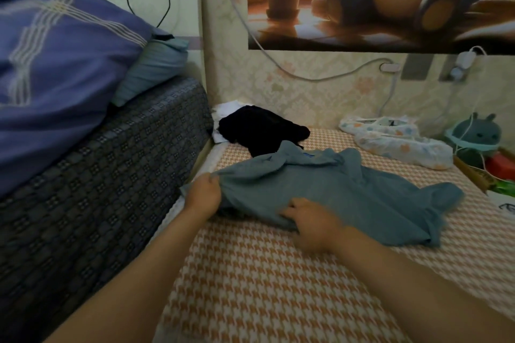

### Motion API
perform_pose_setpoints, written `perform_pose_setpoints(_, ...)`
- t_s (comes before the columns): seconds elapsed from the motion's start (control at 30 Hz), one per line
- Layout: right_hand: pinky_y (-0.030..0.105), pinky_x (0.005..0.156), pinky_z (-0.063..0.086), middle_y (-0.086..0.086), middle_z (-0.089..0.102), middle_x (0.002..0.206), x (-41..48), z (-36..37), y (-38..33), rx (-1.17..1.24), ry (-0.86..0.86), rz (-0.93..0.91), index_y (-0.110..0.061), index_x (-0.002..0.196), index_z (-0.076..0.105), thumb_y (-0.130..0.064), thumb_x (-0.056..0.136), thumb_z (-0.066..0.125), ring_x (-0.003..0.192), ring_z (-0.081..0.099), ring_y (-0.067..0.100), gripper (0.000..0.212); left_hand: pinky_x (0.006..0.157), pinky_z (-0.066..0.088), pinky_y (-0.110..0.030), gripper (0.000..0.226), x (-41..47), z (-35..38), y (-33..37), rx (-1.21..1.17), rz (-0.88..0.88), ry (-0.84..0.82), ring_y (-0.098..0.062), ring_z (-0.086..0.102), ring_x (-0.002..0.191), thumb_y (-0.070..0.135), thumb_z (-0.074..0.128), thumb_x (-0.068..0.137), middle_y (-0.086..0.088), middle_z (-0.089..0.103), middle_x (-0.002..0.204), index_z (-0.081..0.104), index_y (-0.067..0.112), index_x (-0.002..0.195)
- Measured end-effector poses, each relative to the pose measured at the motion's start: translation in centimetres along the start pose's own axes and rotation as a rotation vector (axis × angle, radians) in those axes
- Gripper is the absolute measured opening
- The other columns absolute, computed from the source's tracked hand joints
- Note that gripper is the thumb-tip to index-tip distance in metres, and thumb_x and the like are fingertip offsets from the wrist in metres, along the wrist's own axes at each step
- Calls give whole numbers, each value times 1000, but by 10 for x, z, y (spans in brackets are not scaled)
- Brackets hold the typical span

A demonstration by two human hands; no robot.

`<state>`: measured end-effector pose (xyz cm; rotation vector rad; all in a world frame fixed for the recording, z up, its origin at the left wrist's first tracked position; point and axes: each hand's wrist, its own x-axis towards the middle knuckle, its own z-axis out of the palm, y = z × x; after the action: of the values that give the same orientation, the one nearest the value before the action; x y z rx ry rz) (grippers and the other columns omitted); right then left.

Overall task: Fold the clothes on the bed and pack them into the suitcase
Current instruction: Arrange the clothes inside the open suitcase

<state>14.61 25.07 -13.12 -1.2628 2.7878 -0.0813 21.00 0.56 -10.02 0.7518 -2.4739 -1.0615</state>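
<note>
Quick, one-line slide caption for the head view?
Left hand and right hand grip a blue-grey shirt on the houndstooth bed, black garment behind it.

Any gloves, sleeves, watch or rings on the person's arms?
None visible. Left hand and right hand are ungloved, forearms bare with no sleeve in frame. No watch, bracelet or ring shows, though the right hand is motion-blurred.

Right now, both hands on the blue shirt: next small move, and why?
Probably tug the blue shirt flat before any fold: the left hand pinches one edge, the right hand, blurred, is at its near hem, and the cloth lies bunched and wrinkled on the bed.
</note>
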Motion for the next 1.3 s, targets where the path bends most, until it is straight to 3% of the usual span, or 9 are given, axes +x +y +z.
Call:
perform_pose_setpoints(0.2,32,99,42,1,47,128,-11,11,10,-32,42,74,-32,148,41,-8,96,48,118,46,21,58,86,47,-39,38,1,-25,-21,489,50,-23,-33,58,109,40,46,100,-15,61,121,53,11,124)
perform_pose_setpoints(0.37,33,98,43,-1,49,131,-11,11,1,-27,112,108,-31,144,47,-29,96,49,119,48,20,48,70,49,-29,47,-14,-25,-6,-323,-40,-299,-19,57,95,23,72,87,-4,54,113,44,24,125)
perform_pose_setpoints(0.5,33,89,45,4,62,121,-4,15,-9,183,304,166,-19,119,66,-18,99,45,105,56,24,29,66,53,-39,52,-30,-17,-3,-283,122,-287,-28,58,92,-11,53,88,-13,53,113,38,22,126)
perform_pose_setpoints(0.63,35,64,40,5,61,89,-7,4,5,244,362,252,-21,74,50,-4,91,49,77,52,26,24,53,43,-22,47,-16,-34,-8,-306,168,-218,-22,56,78,-22,38,83,-10,59,94,43,14,112)
perform_pose_setpoints(0.77,33,86,51,-8,65,103,-20,1,13,220,186,150,-27,92,71,-9,83,57,95,60,16,25,67,42,-25,29,-16,-45,-41,277,281,-141,-23,59,85,-4,57,81,0,57,85,54,15,104)
perform_pose_setpoints(0.87,33,91,47,-5,55,111,-23,7,9,140,120,63,-29,110,66,-15,81,59,104,52,17,33,76,48,-30,30,-30,-35,-37,181,469,-38,-20,58,92,-1,55,76,3,57,95,61,17,100)
perform_pose_setpoints(0.97,36,91,46,-1,49,120,-18,14,6,94,170,31,-28,122,59,-10,83,59,109,48,23,42,89,46,-32,41,-42,-15,-26,332,680,-375,-14,48,107,18,61,75,6,53,112,59,23,116)
perform_pose_setpoints(1.13,37,101,40,4,40,136,-25,18,12,-53,218,210,-26,140,43,-19,92,57,123,42,25,51,90,43,-36,41,-43,14,-29,616,644,-396,-23,47,111,4,56,83,-3,49,120,55,23,119)
perform_pose_setpoints(1.3,32,95,45,4,49,126,-40,7,35,-148,61,317,-25,129,50,-13,91,57,114,49,21,41,103,38,-38,31,-22,5,-18,728,504,-360,-32,48,123,7,53,91,-12,51,131,61,9,121)
